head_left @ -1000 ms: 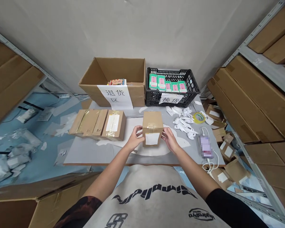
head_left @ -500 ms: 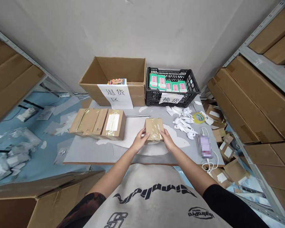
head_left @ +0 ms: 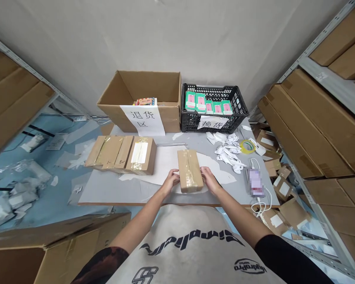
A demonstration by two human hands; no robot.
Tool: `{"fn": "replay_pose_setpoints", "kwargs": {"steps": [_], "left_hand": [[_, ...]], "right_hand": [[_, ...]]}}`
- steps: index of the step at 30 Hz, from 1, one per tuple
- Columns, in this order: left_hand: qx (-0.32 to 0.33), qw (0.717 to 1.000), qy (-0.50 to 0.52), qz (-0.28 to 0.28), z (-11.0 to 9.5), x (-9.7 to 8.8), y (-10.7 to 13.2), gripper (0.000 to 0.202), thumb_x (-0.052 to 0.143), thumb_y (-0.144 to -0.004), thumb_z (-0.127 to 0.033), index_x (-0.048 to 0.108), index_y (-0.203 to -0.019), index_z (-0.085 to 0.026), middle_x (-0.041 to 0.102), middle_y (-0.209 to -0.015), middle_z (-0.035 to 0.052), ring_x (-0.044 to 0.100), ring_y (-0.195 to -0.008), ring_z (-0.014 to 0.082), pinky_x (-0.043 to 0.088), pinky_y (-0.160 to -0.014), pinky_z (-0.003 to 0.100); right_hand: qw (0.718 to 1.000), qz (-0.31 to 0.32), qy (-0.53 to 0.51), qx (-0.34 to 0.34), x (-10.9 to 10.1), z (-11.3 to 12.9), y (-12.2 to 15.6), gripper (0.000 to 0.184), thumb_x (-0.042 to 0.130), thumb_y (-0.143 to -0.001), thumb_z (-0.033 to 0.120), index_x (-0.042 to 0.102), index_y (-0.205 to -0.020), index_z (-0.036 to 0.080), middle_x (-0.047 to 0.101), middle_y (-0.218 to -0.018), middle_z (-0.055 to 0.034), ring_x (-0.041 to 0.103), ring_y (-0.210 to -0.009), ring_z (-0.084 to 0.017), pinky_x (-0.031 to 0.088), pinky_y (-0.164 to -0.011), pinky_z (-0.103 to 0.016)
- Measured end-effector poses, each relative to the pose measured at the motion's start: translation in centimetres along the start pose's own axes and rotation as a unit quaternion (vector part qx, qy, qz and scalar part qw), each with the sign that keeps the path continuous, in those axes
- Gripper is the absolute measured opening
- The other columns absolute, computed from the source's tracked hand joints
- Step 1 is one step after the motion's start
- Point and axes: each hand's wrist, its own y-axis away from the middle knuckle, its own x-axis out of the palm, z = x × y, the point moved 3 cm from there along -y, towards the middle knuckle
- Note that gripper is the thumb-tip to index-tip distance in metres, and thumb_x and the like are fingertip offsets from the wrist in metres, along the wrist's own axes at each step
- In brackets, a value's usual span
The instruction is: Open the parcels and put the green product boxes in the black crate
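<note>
The small carton (head_left: 191, 169) has just been turned over: a second ago it stands on end with a white label towards the person, half a second ago it shows a shorter taped end, and now a long face lies uppermost, a seam and a band of shiny clear tape running down it. It sits near the front middle of the tabletop (head_left: 106, 191), over the white sheet (head_left: 165, 167); whether it rests there fully or is lifted a little, I cannot tell. The left hand (head_left: 170, 183) and the right hand (head_left: 210, 180) hold it between them, one at each side, fingers loosely bent against its walls and the space between the hands as narrow as the carton itself. No label shows on it now, so the turn seems to have traded the labelled side for the taped seam, which lies bare and within easy reach; the tape looks unbroken, so I judge the carton still sealed. Around it nothing has visibly shifted: the labelled carton (head_left: 140, 156) stands at the end of the row to the left, the black crate (head_left: 189, 123) and the large open box (head_left: 173, 118) stand behind, and the crumpled paper strips (head_left: 229, 154) lie to the right.
</note>
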Motion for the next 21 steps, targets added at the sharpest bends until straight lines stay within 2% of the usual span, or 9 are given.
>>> {"fn": "replay_pose_setpoints", "kwargs": {"steps": [3,7,10,13,15,17,19,21], "left_hand": [[-0.037,0.999,-0.021,-0.002,1.2,0.6,0.0,0.049,0.058,-0.086,-0.044,0.047,-0.129,-0.025,0.058,-0.113,0.0082,0.058,-0.117,0.0246,0.051,-0.095,0.039],[-0.005,0.999,-0.037,-0.002,1.0,1.1,-0.4,0.07,0.07,-0.078,-0.054,0.044,-0.137,-0.028,0.051,-0.137,0.0121,0.06,-0.115,0.0259,0.053,-0.092,0.039],[0.027,1.0,0.006,0.006,0.9,0.2,-1.4,0.072,0.073,-0.075,-0.055,0.049,-0.136,-0.025,0.058,-0.134,0.0114,0.06,-0.116,0.0256,0.049,-0.099,0.039],[-0.016,1.0,0.019,-0.017,1.8,-1.5,-2.4,0.074,0.071,-0.076,-0.056,0.046,-0.139,-0.024,0.064,-0.126,0.0107,0.063,-0.112,0.0227,0.05,-0.095,0.037],[-0.045,0.998,-0.016,-0.049,2.3,-2.5,-2.9,0.074,0.067,-0.079,-0.056,0.043,-0.142,-0.026,0.065,-0.125,0.0094,0.064,-0.11,0.0209,0.051,-0.09,0.035],[-0.046,0.994,-0.064,-0.071,2.4,-3.0,-3.2,0.067,0.059,-0.084,-0.059,0.046,-0.141,-0.027,0.063,-0.129,0.0088,0.062,-0.115,0.0219,0.05,-0.091,0.036],[-0.029,0.991,-0.098,-0.083,2.1,-3.2,-3.4,0.063,0.054,-0.086,-0.063,0.051,-0.137,-0.026,0.06,-0.136,0.0095,0.056,-0.125,0.0247,0.046,-0.099,0.038],[-0.003,0.987,-0.124,-0.099,1.6,-3.4,-3.4,0.063,0.056,-0.085,-0.064,0.053,-0.135,-0.025,0.055,-0.142,0.0102,0.051,-0.131,0.0267,0.04,-0.105,0.039]], "right_hand": [[0.997,0.007,0.075,0.005,0.7,-1.4,-0.4,0.051,0.07,-0.073,0.051,0.061,-0.117,0.029,0.068,-0.115,-0.0041,0.064,-0.104,-0.024,0.049,-0.092,-0.038],[0.994,-0.004,0.106,-0.012,1.3,-1.0,-0.3,0.056,0.065,-0.077,0.05,0.059,-0.13,0.031,0.065,-0.119,-0.0041,0.062,-0.109,-0.024,0.046,-0.099,-0.04],[0.977,-0.031,0.198,-0.075,1.4,0.5,-0.2,0.047,0.063,-0.08,0.049,0.065,-0.124,0.034,0.062,-0.117,-0.0031,0.055,-0.118,-0.024,0.034,-0.112,-0.04],[0.963,-0.043,0.239,-0.12,1.2,1.4,-0.9,0.046,0.066,-0.078,0.046,0.067,-0.123,0.035,0.061,-0.115,-0.0038,0.051,-0.123,-0.025,0.027,-0.117,-0.04],[0.962,-0.093,0.238,-0.094,0.5,1.2,-1.7,0.059,0.073,-0.071,0.044,0.063,-0.128,0.032,0.06,-0.121,-0.0062,0.047,-0.128,-0.029,0.024,-0.118,-0.044],[0.968,-0.127,0.215,-0.024,-0.1,0.2,-2.4,0.076,0.078,-0.065,0.045,0.056,-0.136,0.027,0.058,-0.129,-0.0102,0.047,-0.129,-0.032,0.028,-0.115,-0.049],[0.98,-0.099,0.167,0.043,0.1,-0.9,-2.7,0.084,0.078,-0.065,0.046,0.049,-0.141,0.024,0.057,-0.133,-0.0124,0.052,-0.125,-0.032,0.037,-0.109,-0.051],[0.992,-0.037,0.104,0.069,0.8,-1.7,-2.5,0.08,0.074,-0.07,0.046,0.046,-0.142,0.026,0.06,-0.132,-0.011,0.058,-0.12,-0.029,0.044,-0.102,-0.048]]}}
